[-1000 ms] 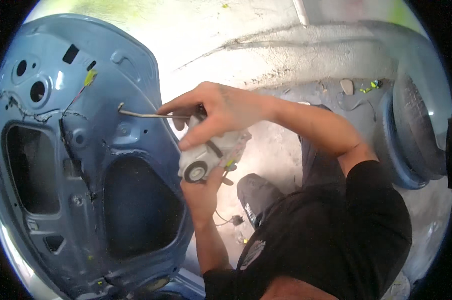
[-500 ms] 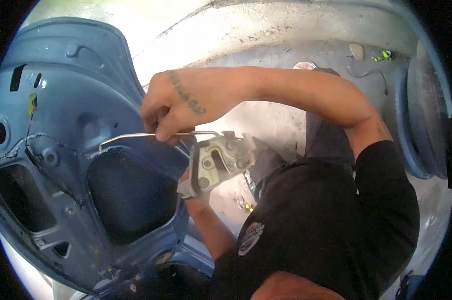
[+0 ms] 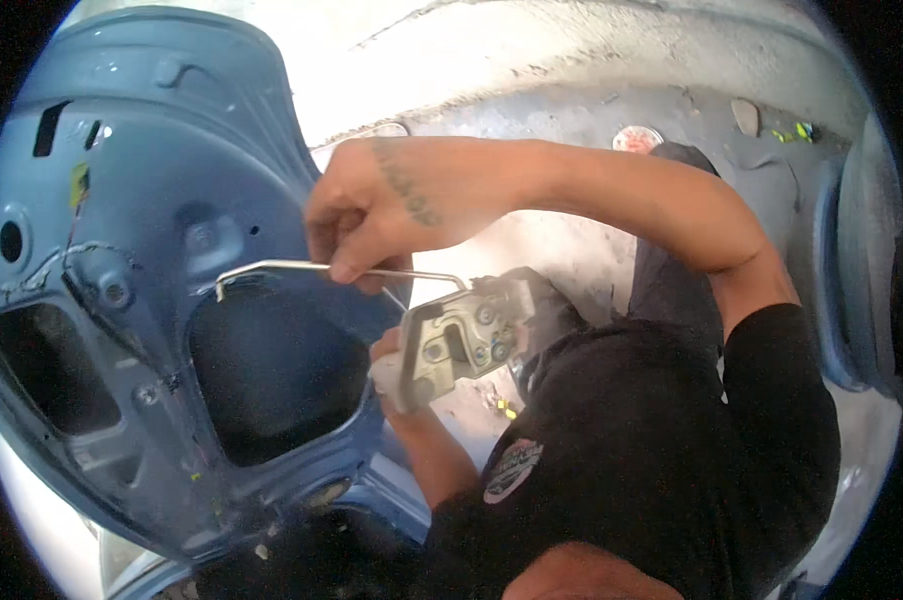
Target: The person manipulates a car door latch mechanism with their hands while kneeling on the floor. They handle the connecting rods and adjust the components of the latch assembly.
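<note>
A metal door latch (image 3: pixel 437 353) with a slotted plate and several screws is held up by my left hand (image 3: pixel 384 350), whose fingers wrap its near-left side and are partly hidden behind it. A thin bent metal rod (image 3: pixel 282 265) reaches left from the latch's top. My right hand (image 3: pixel 387 205) comes over from the right and pinches this rod between thumb and fingers, around mid-length. The rod's hooked free end hangs in front of the blue car door panel (image 3: pixel 172 190), near the upper edge of its large opening (image 3: pixel 277 375).
The bare door has several cutouts and a dark wire harness (image 3: pixel 102 315) with a yellow-green tag (image 3: pixel 80 185). A round tin-like item (image 3: pixel 637 138), a flat tan piece (image 3: pixel 746 117) and yellow-green bits (image 3: pixel 794 132) lie on the floor. Another blue panel (image 3: pixel 842 270) stands at the right.
The view has shifted, so the door sits higher and farther right. The latch and rod appear farther right, the latch also a little lower. Both hands keep their grips.
</note>
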The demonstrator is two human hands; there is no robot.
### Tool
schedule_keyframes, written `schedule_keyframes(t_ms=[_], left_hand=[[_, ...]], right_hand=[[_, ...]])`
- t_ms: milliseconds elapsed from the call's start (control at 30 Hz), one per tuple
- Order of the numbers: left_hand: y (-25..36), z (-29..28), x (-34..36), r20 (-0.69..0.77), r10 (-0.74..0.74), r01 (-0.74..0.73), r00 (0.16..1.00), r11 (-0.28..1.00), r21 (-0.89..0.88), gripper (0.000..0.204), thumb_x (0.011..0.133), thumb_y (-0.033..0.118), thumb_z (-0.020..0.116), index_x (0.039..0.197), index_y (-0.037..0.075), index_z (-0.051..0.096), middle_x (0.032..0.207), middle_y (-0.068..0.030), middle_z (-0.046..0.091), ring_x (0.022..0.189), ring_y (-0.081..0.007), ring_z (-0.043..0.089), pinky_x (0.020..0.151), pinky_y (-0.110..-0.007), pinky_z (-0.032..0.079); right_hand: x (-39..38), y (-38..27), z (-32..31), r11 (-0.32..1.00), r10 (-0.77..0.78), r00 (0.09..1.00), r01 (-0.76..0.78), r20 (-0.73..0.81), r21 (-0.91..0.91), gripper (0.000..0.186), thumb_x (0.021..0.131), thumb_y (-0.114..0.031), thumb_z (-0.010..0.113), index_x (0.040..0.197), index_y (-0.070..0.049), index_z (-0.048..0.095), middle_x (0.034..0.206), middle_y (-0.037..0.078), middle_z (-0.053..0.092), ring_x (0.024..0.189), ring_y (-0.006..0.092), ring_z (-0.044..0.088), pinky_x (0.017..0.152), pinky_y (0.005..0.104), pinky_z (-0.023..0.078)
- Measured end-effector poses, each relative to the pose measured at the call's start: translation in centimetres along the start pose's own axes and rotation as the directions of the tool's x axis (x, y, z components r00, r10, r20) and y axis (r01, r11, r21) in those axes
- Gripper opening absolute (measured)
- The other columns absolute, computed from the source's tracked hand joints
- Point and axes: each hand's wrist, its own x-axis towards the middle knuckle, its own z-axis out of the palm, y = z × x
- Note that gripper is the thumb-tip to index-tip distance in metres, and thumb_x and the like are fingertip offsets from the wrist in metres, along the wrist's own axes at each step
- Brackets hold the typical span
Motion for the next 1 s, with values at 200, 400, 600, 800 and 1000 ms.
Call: schedule_keyframes(t_ms=[200, 400, 600, 800, 1000], left_hand=[[3.3, 2.8, -0.1, -0.041, -0.032, 0.019, 0.999, 0.959, -0.282, 0.026, 0.090, 0.017, 0.073, 0.107, -0.002, 0.071, 0.106, -0.0169, 0.073, 0.096, -0.0211, 0.070, 0.080, -0.033, 0.055], [4.3, 4.4, -1.9, 0.054, -0.042, 0.057, 0.998, 0.942, -0.331, 0.028, 0.091, 0.018, 0.074, 0.109, -0.002, 0.071, 0.106, -0.0178, 0.073, 0.096, -0.0225, 0.070, 0.079, -0.033, 0.055], [4.1, 5.3, -2.1, 0.079, -0.050, 0.075, 0.996, 0.935, -0.348, 0.030, 0.091, 0.019, 0.074, 0.110, -0.002, 0.070, 0.106, -0.0187, 0.073, 0.096, -0.0239, 0.070, 0.079, -0.034, 0.056], [4.0, 5.4, -2.2, 0.058, -0.050, 0.068, 0.997, 0.933, -0.355, 0.031, 0.091, 0.021, 0.074, 0.112, -0.002, 0.070, 0.106, -0.0196, 0.072, 0.096, -0.0253, 0.070, 0.078, -0.035, 0.056], [4.0, 4.6, -1.6, 0.025, -0.042, 0.048, 0.999, 0.935, -0.351, 0.033, 0.091, 0.022, 0.074, 0.113, -0.002, 0.069, 0.106, -0.0205, 0.072, 0.096, -0.0267, 0.071, 0.078, -0.036, 0.057]], right_hand=[[0.1, 0.5, 1.0, 0.999, -0.035, 0.995, 0.031, 0.094, 0.042, 0.025, 0.088, -0.014, 0.066, 0.096, 0.010, 0.072, 0.071, 0.011, 0.071, 0.060, 0.0168, 0.065, 0.056, 0.0308, 0.051], [-0.3, 1.8, 2.6, 0.993, 0.027, 0.991, -0.041, 0.129, 0.109, 0.029, 0.084, -0.017, 0.068, 0.097, 0.009, 0.073, 0.074, 0.012, 0.071, 0.062, 0.0169, 0.065, 0.059, 0.0321, 0.052], [-0.6, 2.5, 2.5, 0.992, 0.062, 0.989, -0.076, 0.133, 0.103, 0.031, 0.083, -0.018, 0.069, 0.100, 0.008, 0.074, 0.078, 0.013, 0.073, 0.067, 0.0183, 0.068, 0.062, 0.0331, 0.053], [-0.2, 2.7, 2.5, 0.991, 0.065, 0.991, -0.078, 0.116, 0.112, 0.032, 0.083, -0.020, 0.073, 0.100, 0.007, 0.074, 0.076, 0.013, 0.073, 0.069, 0.0193, 0.068, 0.064, 0.0331, 0.054], [-0.1, 2.4, 2.4, 0.995, 0.064, 0.993, -0.071, 0.099, 0.066, 0.030, 0.083, -0.019, 0.075, 0.097, 0.007, 0.074, 0.075, 0.013, 0.073, 0.071, 0.0200, 0.070, 0.064, 0.0326, 0.053]])
